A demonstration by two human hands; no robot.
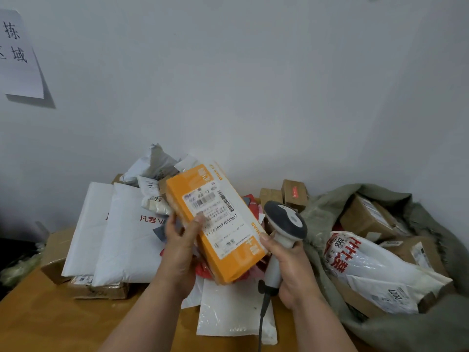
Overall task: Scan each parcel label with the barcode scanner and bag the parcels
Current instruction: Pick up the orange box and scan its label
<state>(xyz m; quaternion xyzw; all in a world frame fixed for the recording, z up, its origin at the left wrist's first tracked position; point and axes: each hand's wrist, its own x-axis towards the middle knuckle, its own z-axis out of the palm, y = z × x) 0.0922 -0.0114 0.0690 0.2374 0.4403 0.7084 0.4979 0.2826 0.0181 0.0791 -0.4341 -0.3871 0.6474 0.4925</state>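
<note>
Gripping the orange parcel (215,224) by its left edge, the left hand (181,246) had its thumb laid on the white shipping label (218,219) and its fingers curled behind the box, which was held tilted above the desk (50,323) with the label facing up. Left of that hand, white mailer bags (114,232) lay stacked over flat cardboard boxes (99,288), and behind it grey and white poly parcels (152,166) were heaped against the wall. Under the raised parcel a clear plastic bag (228,308) rested on the desk. Just right of the parcel, the right hand (291,268) was wrapped around the handle of the barcode scanner (284,224), whose dark head sat beside the label's lower right corner, cable hanging down. Beyond the right hand, small brown cartons (291,194) stood by the wall, and farther right an open grey-green sack (406,326) held brown boxes and a white bag with red lettering (368,268).
</note>
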